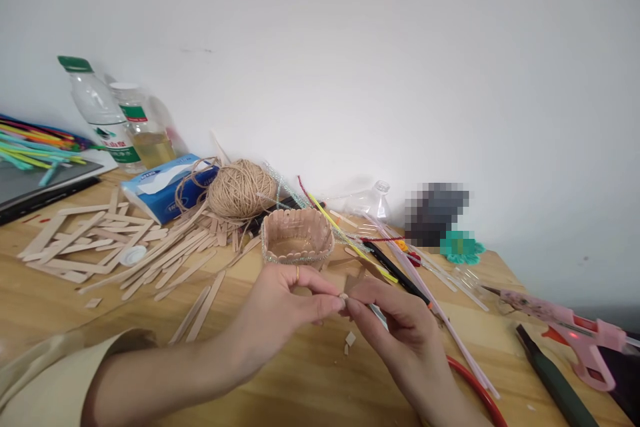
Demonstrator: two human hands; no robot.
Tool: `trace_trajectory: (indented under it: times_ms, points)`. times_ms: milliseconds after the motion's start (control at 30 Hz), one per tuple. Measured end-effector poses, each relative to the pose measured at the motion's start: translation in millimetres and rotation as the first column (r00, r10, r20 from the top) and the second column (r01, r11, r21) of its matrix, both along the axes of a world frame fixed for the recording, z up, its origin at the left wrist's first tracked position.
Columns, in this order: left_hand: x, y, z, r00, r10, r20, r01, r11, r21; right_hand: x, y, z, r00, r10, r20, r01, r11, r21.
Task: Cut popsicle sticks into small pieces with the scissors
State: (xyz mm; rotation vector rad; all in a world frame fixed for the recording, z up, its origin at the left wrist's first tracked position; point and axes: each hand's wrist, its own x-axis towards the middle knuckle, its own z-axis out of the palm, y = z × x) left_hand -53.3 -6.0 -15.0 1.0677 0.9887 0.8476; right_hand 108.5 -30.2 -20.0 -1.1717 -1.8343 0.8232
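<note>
My left hand (287, 303) and my right hand (400, 327) meet fingertip to fingertip above the wooden table (310, 380). Each hand is closed in a pinch on a tiny pale piece (343, 297), too small to make out clearly. Just behind the fingers stands a small basket (297, 257) with walls of wooden stick pieces and a glittery cord around it. Small wood scraps (351, 339) lie below the pinched fingertips.
Wooden sticks (170, 253), a twine ball (242, 188) and a blue tissue pack (167, 188) lie at the left and back. A pink glue gun (570, 330), a dark green tool (555, 377) and a red ring-shaped handle (477, 387) are at the right.
</note>
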Motion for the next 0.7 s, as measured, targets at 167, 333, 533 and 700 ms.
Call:
trace_trajectory:
  times_ms: [167, 333, 533, 700]
  points:
    - [-0.8, -0.3, 0.8, 1.000, 0.004, 0.026, -0.005, 1.000, 0.018, -1.1, -2.2, 2.6, 1.000, 0.009, 0.001, -0.009, 1.000, 0.009]
    - [-0.4, -1.9, 0.1, 1.000, 0.014, 0.003, -0.014, 0.999, 0.040, -4.0, -4.1, 2.6, 1.000, -0.019, -0.017, 0.020, 0.998, 0.054]
    - [-0.2, -4.4, -1.9, 0.997, 0.030, -0.077, -0.031, 0.999, -0.021, -6.1, -5.6, 1.8, 0.997, -0.073, -0.033, 0.076, 0.993, 0.087]
    - [-3.8, -2.4, -7.5, 0.987, -0.008, -0.163, -0.005, 0.997, -0.078, -3.2, -6.5, -2.6, 0.996, -0.077, -0.043, 0.081, 0.992, 0.101]
